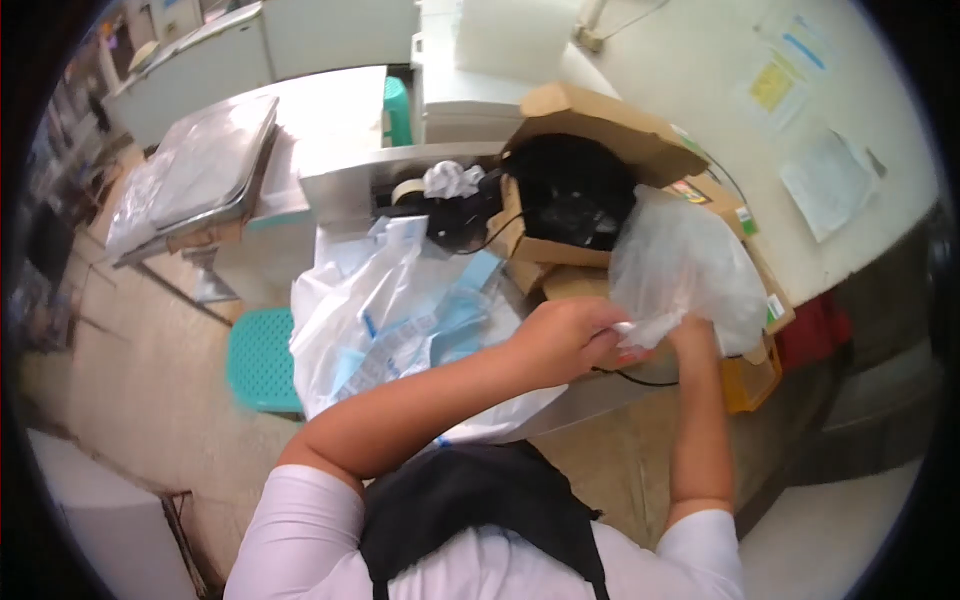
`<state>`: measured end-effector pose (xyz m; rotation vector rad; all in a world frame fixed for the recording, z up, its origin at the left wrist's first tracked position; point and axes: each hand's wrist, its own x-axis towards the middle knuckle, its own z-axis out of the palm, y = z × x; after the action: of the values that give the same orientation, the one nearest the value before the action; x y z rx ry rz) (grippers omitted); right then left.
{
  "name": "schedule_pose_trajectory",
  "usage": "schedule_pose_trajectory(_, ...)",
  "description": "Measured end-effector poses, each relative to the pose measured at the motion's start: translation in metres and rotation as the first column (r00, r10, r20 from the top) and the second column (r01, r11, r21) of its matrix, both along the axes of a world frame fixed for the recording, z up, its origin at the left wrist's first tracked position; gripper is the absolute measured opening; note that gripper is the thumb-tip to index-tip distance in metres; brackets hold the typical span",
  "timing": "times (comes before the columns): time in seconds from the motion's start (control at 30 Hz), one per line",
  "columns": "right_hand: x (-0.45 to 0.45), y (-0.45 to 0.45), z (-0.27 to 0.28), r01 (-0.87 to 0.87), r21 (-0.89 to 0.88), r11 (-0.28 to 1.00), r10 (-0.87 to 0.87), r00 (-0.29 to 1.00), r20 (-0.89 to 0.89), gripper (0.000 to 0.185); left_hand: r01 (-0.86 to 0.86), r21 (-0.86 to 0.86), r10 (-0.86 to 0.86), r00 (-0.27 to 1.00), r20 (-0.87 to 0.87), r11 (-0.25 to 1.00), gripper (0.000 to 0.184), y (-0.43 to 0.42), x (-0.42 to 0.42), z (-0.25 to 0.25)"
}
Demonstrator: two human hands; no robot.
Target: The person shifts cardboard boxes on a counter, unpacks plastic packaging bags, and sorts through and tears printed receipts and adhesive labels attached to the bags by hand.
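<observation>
A clear plastic bag (685, 255), puffed out, is held up at the right of the work table. My left hand (578, 335) is closed, thumb and fingers pinching a gathered corner of the bag. Close by on the right, my right hand (692, 330) grips the bag's gathered lower part, its fingers partly hidden by the plastic. Something small and reddish shows between the hands, too blurred to name. Behind the bag stands an open cardboard box (560, 250) with black plastic (570, 185) inside.
White and blue plastic packaging (400, 320) is heaped on the table to the left. A tape roll (408, 191) and crumpled white paper (453, 180) lie behind it. A green stool (264, 358) stands left, a yellow crate (752, 380) right. A black cable (635, 379) runs below my hands.
</observation>
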<state>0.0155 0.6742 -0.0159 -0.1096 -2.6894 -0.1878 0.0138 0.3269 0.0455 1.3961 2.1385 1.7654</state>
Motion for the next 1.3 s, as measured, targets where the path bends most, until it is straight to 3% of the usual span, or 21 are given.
schedule_pose_trajectory(0.03, 0.019, -0.048, 0.014, -0.005, 0.156, 0.988, 0.014, 0.998, -0.056, 0.064, -0.003, -0.005, 0.003, 1.0, 0.007, 1.0, 0.025, 0.0, -0.001, -0.001)
schedule_pose_trajectory(0.13, 0.07, -0.117, 0.059, -0.017, -0.239, 0.971, 0.038, 0.996, 0.086, 0.042, 0.068, -0.096, -0.059, 0.994, 0.092, 0.993, 0.033, -0.007, -0.006, 0.002)
schedule_pose_trajectory(0.2, 0.102, -0.148, 0.078, 0.035, -0.489, 0.871, 0.061, 0.982, 0.178, 0.029, 0.038, -0.052, -0.038, 0.999, -0.013, 0.998, 0.042, -0.023, -0.011, 0.003)
schedule_pose_trajectory(0.23, 0.114, -0.162, 0.084, -0.057, -0.565, 0.823, 0.111, 0.992, 0.062, 0.024, 0.029, -0.032, -0.031, 0.997, -0.068, 0.999, 0.047, -0.034, -0.016, 0.003)
schedule_pose_trajectory(0.27, 0.124, -0.176, 0.087, -0.152, -0.628, 0.764, 0.149, 0.987, -0.058, 0.018, 0.08, -0.099, -0.087, 0.994, -0.069, 0.992, 0.058, -0.052, -0.025, 0.002)
schedule_pose_trajectory(0.3, 0.134, -0.184, 0.088, -0.251, -0.676, 0.693, 0.176, 0.968, -0.179, 0.014, 0.043, -0.152, -0.046, 0.999, -0.019, 0.987, 0.057, -0.073, -0.031, -0.002)
schedule_pose_trajectory(0.33, 0.148, -0.183, 0.088, -0.213, -0.79, 0.576, 0.196, 0.973, -0.12, 0.014, 0.005, -0.21, 0.001, 1.0, 0.029, 0.978, 0.057, -0.096, -0.036, -0.004)
schedule_pose_trajectory(0.37, 0.162, -0.178, 0.086, -0.162, -0.88, 0.445, 0.224, 0.972, -0.066, 0.014, -0.025, -0.345, 0.109, 0.968, 0.228, 0.938, 0.052, -0.12, -0.036, 0.01)
schedule_pose_trajectory(0.43, 0.171, -0.177, 0.076, -0.032, -0.971, 0.239, 0.27, 0.962, 0.034, 0.016, -0.118, -0.382, 0.258, 0.906, 0.337, 0.917, 0.043, -0.164, -0.046, -0.016)
schedule_pose_trajectory(0.5, 0.171, -0.18, 0.06, 0.106, -0.988, 0.11, 0.302, 0.944, 0.135, 0.017, -0.163, -0.576, 0.387, 0.875, 0.291, 0.801, 0.033, -0.197, -0.037, -0.027)
schedule_pose_trajectory(0.57, 0.162, -0.194, 0.041, 0.205, -0.968, 0.146, 0.399, 0.883, 0.247, 0.019, -0.188, -0.709, 0.448, 0.872, 0.198, 0.68, 0.025, -0.215, -0.017, -0.042)
schedule_pose_trajectory(0.6, 0.156, -0.203, 0.032, 0.251, -0.953, 0.172, 0.445, 0.843, 0.303, 0.021, -0.152, -0.727, 0.466, 0.848, 0.251, 0.669, 0.026, -0.221, -0.006, -0.047)
schedule_pose_trajectory(0.63, 0.15, -0.211, 0.025, 0.238, -0.94, 0.246, 0.494, 0.804, 0.332, 0.023, -0.116, -0.742, 0.485, 0.82, 0.303, 0.66, 0.027, -0.224, 0.004, -0.051)
schedule_pose_trajectory(0.7, 0.136, -0.224, 0.011, 0.188, -0.901, 0.39, 0.575, 0.715, 0.398, 0.027, -0.166, -0.803, 0.537, 0.816, 0.214, 0.572, 0.028, -0.224, 0.024, -0.054)
schedule_pose_trajectory(0.9, 0.095, -0.241, -0.049, 0.279, -0.914, 0.296, 0.625, 0.667, 0.406, 0.03, -0.473, -0.717, 0.731, 0.678, 0.074, 0.512, 0.027, -0.242, 0.048, -0.068)
schedule_pose_trajectory(1.0, 0.079, -0.264, -0.052, 0.334, -0.875, 0.349, 0.679, 0.553, 0.482, 0.03, -0.624, -0.637, 0.83, 0.556, 0.044, 0.452, 0.021, -0.271, 0.05, -0.076)
schedule_pose_trajectory(1.1, 0.066, -0.295, -0.055, 0.218, -0.873, 0.437, 0.71, 0.512, 0.484, 0.033, -0.582, -0.74, 0.873, 0.488, 0.014, 0.337, 0.022, -0.291, 0.054, -0.081)
schedule_pose_trajectory(1.23, 0.052, -0.329, -0.068, 0.427, -0.858, 0.286, 0.712, 0.505, 0.488, 0.036, -0.504, -0.697, 0.76, 0.644, 0.09, 0.51, 0.03, -0.283, 0.068, -0.086)
schedule_pose_trajectory(1.27, 0.049, -0.334, -0.074, 0.485, -0.837, 0.254, 0.705, 0.499, 0.503, 0.037, -0.487, -0.695, 0.743, 0.661, 0.102, 0.529, 0.03, -0.279, 0.07, -0.089)
schedule_pose_trajectory(1.3, 0.048, -0.338, -0.078, 0.541, -0.811, 0.223, 0.701, 0.49, 0.519, 0.037, -0.469, -0.755, 0.742, 0.67, 0.033, 0.458, 0.028, -0.274, 0.07, -0.09)
